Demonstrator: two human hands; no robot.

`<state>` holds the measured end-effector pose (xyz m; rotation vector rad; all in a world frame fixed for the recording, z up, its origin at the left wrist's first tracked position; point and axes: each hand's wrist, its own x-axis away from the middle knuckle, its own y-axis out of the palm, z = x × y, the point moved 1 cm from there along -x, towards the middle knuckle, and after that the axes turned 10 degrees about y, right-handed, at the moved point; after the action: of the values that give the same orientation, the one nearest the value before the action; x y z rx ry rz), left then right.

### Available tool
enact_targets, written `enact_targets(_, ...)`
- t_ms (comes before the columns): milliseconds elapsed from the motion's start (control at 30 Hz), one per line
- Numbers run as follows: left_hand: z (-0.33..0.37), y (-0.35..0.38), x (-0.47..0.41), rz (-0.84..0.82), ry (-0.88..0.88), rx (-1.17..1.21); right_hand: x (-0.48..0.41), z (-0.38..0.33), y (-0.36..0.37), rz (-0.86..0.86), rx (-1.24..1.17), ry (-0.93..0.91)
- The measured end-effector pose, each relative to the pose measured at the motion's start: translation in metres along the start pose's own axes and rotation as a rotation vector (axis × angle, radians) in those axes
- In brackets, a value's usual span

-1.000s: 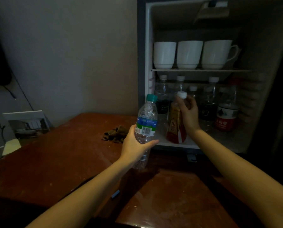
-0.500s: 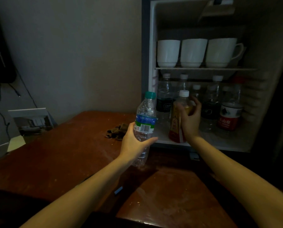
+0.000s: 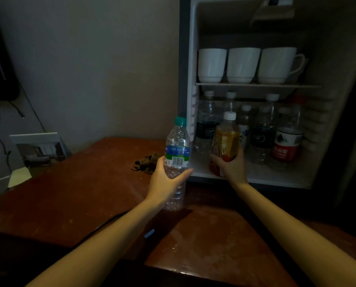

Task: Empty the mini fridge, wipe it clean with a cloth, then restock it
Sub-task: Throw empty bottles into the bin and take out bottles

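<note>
My left hand point(image 3: 165, 180) wraps the lower body of a clear plastic water bottle with a teal cap point(image 3: 177, 150), held upright over the reddish-brown wooden table point(image 3: 69, 193), just outside the left edge of the open white-lined mini fridge point(image 3: 190, 59). My right hand point(image 3: 233, 167) grips an amber drink bottle with a white cap point(image 3: 226, 137) at the fridge floor's front lip, with more plastic bottles point(image 3: 262, 139) crowded close behind. Three white ceramic cups point(image 3: 243, 65) fill the shelf above. A crumpled brown cloth point(image 3: 145, 163) lies on the table just left of the fridge.

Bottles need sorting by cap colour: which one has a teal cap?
The water bottle in the left hand, outside the mini fridge; other caps look white or red.
</note>
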<state>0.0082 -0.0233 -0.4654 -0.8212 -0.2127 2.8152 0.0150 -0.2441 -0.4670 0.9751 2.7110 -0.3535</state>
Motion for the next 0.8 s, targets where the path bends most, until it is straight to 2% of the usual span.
enact_targets(167, -0.012, -0.002, 0.014, -0.045, -0.046, -0.007, 0.013, 0.001, 0.0, 0.08, 0.209, 0.081)
enact_targets(300, -0.015, -0.005, 0.023, -0.025, -0.081, 0.009, 0.022, 0.002, 0.001, 0.076, 0.269, 0.118)
enact_targets(433, -0.007, -0.016, 0.031, 0.006, -0.064, 0.025, 0.031, -0.004, 0.0, 0.054, 0.258, 0.152)
enact_targets(633, 0.004, -0.052, 0.043, 0.093, -0.089, 0.026, 0.054, -0.009, 0.003, 0.037, 0.198, 0.093)
enact_targets(800, 0.016, -0.088, 0.056, 0.173, -0.113, -0.024, 0.075, -0.018, 0.02, -0.051, 0.118, 0.094)
